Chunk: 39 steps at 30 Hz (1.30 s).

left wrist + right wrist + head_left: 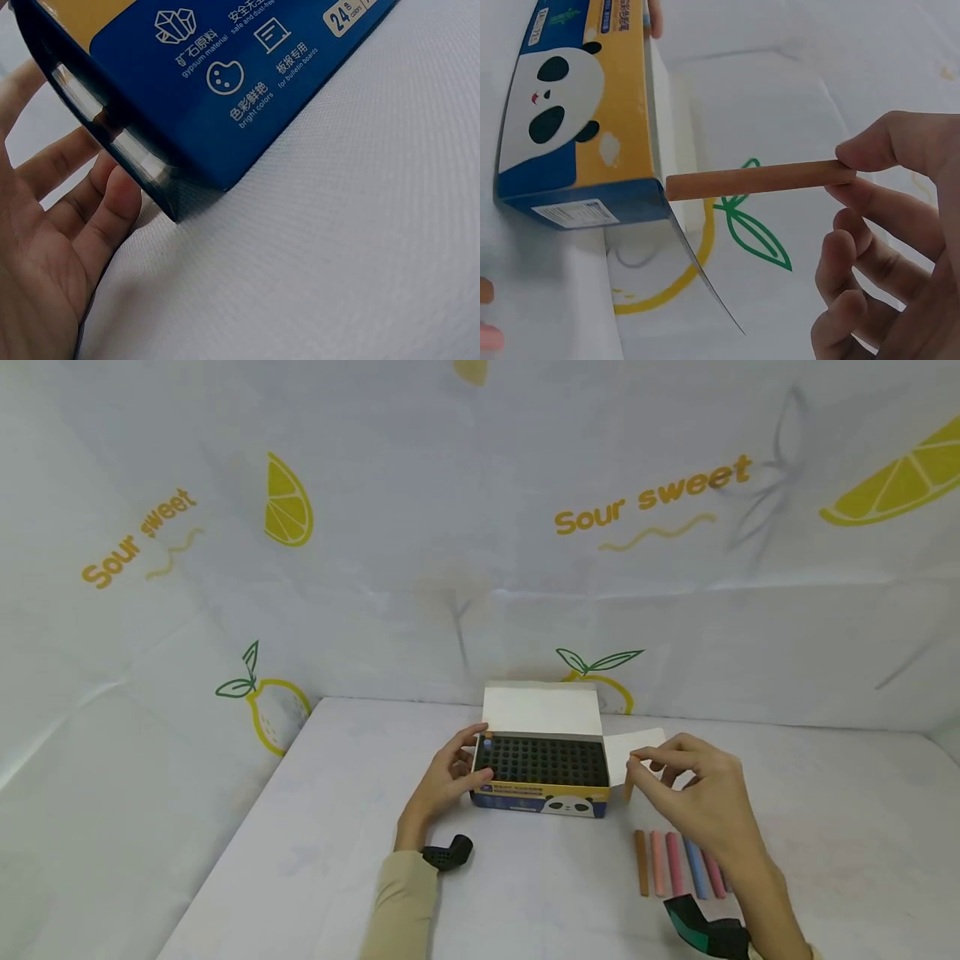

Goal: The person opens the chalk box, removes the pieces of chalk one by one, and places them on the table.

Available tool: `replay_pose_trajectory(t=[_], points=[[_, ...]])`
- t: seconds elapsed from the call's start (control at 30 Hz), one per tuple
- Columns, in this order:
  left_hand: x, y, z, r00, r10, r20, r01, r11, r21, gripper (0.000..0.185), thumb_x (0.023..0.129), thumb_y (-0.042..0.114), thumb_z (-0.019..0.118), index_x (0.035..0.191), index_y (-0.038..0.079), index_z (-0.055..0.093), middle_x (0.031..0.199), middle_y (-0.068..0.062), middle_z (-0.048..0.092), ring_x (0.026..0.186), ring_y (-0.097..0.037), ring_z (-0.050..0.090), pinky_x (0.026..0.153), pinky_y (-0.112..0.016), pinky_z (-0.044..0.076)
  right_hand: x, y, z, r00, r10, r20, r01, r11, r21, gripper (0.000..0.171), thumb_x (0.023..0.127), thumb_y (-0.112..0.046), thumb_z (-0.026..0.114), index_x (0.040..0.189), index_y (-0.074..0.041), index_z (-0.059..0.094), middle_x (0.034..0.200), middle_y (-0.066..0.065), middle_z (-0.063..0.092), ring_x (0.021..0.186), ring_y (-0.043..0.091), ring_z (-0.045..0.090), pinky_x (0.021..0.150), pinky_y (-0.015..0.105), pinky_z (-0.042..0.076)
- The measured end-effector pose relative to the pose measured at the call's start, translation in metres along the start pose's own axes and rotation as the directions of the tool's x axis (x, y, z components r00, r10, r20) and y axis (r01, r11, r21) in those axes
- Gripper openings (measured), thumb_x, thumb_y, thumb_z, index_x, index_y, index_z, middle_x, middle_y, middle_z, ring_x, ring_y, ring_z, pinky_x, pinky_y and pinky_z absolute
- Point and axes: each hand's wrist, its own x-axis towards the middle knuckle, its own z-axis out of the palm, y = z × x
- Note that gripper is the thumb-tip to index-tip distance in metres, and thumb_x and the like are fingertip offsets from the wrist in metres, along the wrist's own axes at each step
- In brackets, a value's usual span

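Note:
A blue and yellow chalk box (510, 798) with a panda on its front lies with its lid raised, showing a black insert of many holes. At the back left of the insert, an orange and a blue chalk end show. My left hand (442, 781) holds the left end of the box, thumb at the front edge and a finger at the back corner. Between thumb and forefinger, my right hand (708, 785) pinches one end of an orange-brown chalk stick (757, 181), beside the box's right end. In the head view this stick points downward.
Several chalk sticks lie in a row in front of the right hand, among them a brown stick (641, 862), a pink stick (674, 862) and a blue stick (695, 867). A white side flap (622, 747) juts from the box. Behind stands a lemon-printed cloth (420, 610).

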Motion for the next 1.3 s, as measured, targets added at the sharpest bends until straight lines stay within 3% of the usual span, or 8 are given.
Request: replay_pose_trajectory(t=[0.27,0.43,0.57,0.77,0.93,1.07,1.17,1.3], points=[[-0.002,0.000,0.000,1.000,0.008,-0.006,-0.008,1.000,-0.008,0.070,0.092,0.015,0.072,0.156,0.015,0.042,0.138,-0.021,0.052,0.090,-0.017,0.054,0.080,-0.031,0.050,0.000,0.022,-0.036,0.994,0.010,0.108,-0.003,0.998,-0.065,0.012,0.076,-0.003,0.084,0.085,-0.012,0.083,0.076,-0.019,0.060,0.065,-0.005,0.050,0.053,0.020,0.039],[-0.002,0.001,-0.002,1.000,0.011,-0.010,-0.011,1.000,-0.023,0.069,0.092,0.024,0.074,0.154,0.023,0.046,0.137,-0.019,0.053,0.091,-0.019,0.053,0.081,-0.031,0.049,-0.003,0.044,-0.064,0.979,0.110,0.170,-0.092,0.990,-0.108,0.009,0.081,-0.011,0.084,0.089,-0.015,0.082,0.078,-0.024,0.061,0.071,-0.005,0.050,0.056,0.021,0.035],[-0.002,0.001,-0.003,1.000,0.019,-0.012,-0.019,0.999,-0.028,0.068,0.092,0.030,0.074,0.154,0.023,0.046,0.136,-0.019,0.053,0.091,-0.020,0.052,0.081,-0.032,0.049,-0.007,0.064,-0.085,0.929,0.239,0.282,-0.177,0.957,-0.228,0.009,0.087,-0.026,0.081,0.094,-0.020,0.080,0.081,-0.025,0.063,0.073,-0.009,0.050,0.059,0.022,0.037],[-0.003,0.000,-0.003,1.000,0.019,-0.014,-0.020,0.999,-0.029,0.068,0.092,0.027,0.074,0.154,0.021,0.046,0.135,-0.020,0.053,0.091,-0.020,0.051,0.081,-0.031,0.049,-0.011,0.089,-0.101,0.870,0.300,0.392,-0.161,0.923,-0.350,0.012,0.089,-0.026,0.079,0.092,-0.015,0.083,0.083,-0.018,0.068,0.069,-0.007,0.050,0.060,0.024,0.042],[-0.003,0.000,-0.002,1.000,0.008,-0.012,-0.008,1.000,-0.027,0.068,0.092,0.024,0.073,0.154,0.021,0.045,0.136,-0.020,0.052,0.092,-0.021,0.051,0.082,-0.032,0.048,-0.009,0.104,-0.106,0.789,0.395,0.470,-0.194,0.887,-0.419,0.024,0.092,-0.029,0.074,0.096,-0.007,0.082,0.095,0.008,0.075,0.076,0.011,0.060,0.062,0.034,0.047],[-0.003,0.000,-0.002,1.000,-0.005,-0.006,0.005,0.999,-0.040,0.069,0.092,0.028,0.074,0.154,0.025,0.045,0.136,-0.018,0.052,0.091,-0.021,0.052,0.082,-0.034,0.049,-0.010,0.111,-0.103,0.727,0.457,0.513,-0.223,0.863,-0.453,0.031,0.092,-0.031,0.072,0.097,-0.002,0.082,0.097,0.014,0.075,0.081,0.023,0.064,0.062,0.039,0.050],[-0.003,-0.001,-0.002,1.000,-0.008,-0.004,0.008,0.999,-0.049,0.069,0.092,0.029,0.074,0.154,0.025,0.045,0.136,-0.017,0.053,0.090,-0.020,0.053,0.082,-0.034,0.049,-0.011,0.116,-0.101,0.694,0.486,0.531,-0.234,0.850,-0.472,0.035,0.093,-0.032,0.071,0.099,0.001,0.080,0.101,0.025,0.073,0.085,0.032,0.065,0.065,0.046,0.053],[-0.002,-0.001,-0.001,1.000,0.000,-0.003,-0.001,0.998,-0.056,0.068,0.092,0.026,0.073,0.155,0.023,0.045,0.136,-0.017,0.053,0.090,-0.019,0.053,0.081,-0.032,0.049,-0.013,0.123,-0.097,0.681,0.509,0.526,-0.247,0.837,-0.489,0.041,0.094,-0.037,0.069,0.104,0.001,0.079,0.112,0.037,0.068,0.096,0.049,0.063,0.069,0.054,0.054]])
